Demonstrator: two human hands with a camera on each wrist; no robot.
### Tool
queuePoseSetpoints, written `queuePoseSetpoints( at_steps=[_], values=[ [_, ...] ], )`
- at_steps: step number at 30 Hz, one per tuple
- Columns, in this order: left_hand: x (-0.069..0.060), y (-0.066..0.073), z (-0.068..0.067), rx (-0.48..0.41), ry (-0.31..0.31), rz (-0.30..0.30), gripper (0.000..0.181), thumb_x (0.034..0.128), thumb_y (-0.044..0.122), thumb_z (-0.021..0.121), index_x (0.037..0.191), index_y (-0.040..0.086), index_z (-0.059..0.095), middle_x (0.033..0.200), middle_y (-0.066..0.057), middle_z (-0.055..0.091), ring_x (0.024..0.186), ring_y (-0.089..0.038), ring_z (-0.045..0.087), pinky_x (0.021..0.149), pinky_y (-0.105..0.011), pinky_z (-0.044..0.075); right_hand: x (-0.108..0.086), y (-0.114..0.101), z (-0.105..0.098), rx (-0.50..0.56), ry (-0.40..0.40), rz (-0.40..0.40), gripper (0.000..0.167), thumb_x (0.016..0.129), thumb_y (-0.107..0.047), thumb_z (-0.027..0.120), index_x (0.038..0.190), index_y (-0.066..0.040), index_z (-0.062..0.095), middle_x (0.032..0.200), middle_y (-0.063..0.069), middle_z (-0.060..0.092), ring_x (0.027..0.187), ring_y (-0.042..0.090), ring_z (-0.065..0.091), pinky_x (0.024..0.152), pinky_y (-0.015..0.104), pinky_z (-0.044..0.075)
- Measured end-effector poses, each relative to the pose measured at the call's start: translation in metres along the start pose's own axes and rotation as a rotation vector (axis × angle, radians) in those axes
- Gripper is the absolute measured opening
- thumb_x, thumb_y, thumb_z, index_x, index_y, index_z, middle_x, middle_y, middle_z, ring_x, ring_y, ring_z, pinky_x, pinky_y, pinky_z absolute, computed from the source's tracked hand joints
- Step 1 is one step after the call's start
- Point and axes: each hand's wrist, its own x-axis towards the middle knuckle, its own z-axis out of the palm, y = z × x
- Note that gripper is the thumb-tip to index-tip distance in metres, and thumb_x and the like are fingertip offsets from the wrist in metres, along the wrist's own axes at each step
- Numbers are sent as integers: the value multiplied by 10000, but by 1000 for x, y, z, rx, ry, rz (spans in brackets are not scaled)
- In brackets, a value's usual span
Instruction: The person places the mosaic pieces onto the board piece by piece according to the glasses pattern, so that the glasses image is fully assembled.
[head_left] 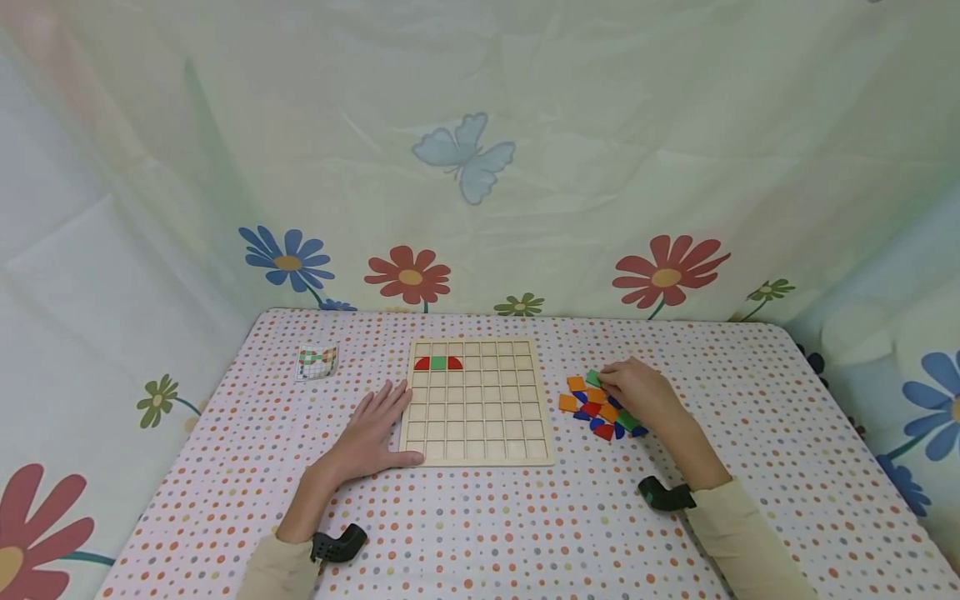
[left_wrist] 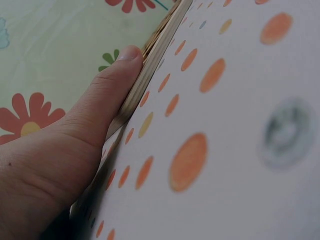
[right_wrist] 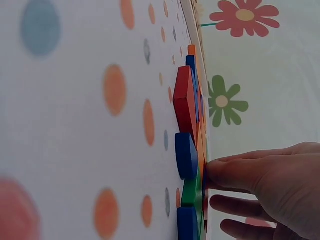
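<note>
A wooden grid board (head_left: 475, 403) lies mid-table with a green square tile (head_left: 438, 363) between two red quarter-round tiles (head_left: 422, 364) near its top left. My left hand (head_left: 375, 429) rests at the board's left edge, fingers stretched out. In the left wrist view its thumb (left_wrist: 107, 90) lies along the board's edge. My right hand (head_left: 641, 390) is over a pile of loose tiles (head_left: 592, 409) right of the board. Its fingertips pinch a green square tile (head_left: 593, 378) at the pile's far side. In the right wrist view the pinch itself is partly hidden behind the thumb.
A small card with a coloured grid pattern (head_left: 317, 362) lies at the table's back left. Orange, blue, red and green tiles overlap in the pile, with a red one (right_wrist: 185, 100) nearest the right wrist camera. A flowered curtain (head_left: 525, 233) hangs behind the dotted tablecloth (head_left: 480, 533).
</note>
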Motion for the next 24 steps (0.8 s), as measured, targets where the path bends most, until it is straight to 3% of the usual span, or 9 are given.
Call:
queuePoseSetpoints(
  at_steps=[16, 24],
  values=[
    [0, -1, 2, -2, -7, -21, 1081, 764, 673, 668, 1562, 123, 191, 1652, -39, 115, 1532, -303, 69, 1213, -559, 100, 2, -6, 1, 41, 15, 44, 270, 885, -182, 709, 1081, 1, 733, 1101, 156, 709, 1027, 330, 633, 920, 489, 528],
    [0, 0, 0, -1, -8, -20, 1079, 766, 682, 659, 1561, 121, 193, 1651, -43, 115, 1532, -304, 67, 1213, -561, 99, 4, -12, 1, 54, 15, 84, 129, 872, -143, 720, 935, -31, 733, 900, 94, 707, 868, 265, 605, 860, 447, 542]
  ],
)
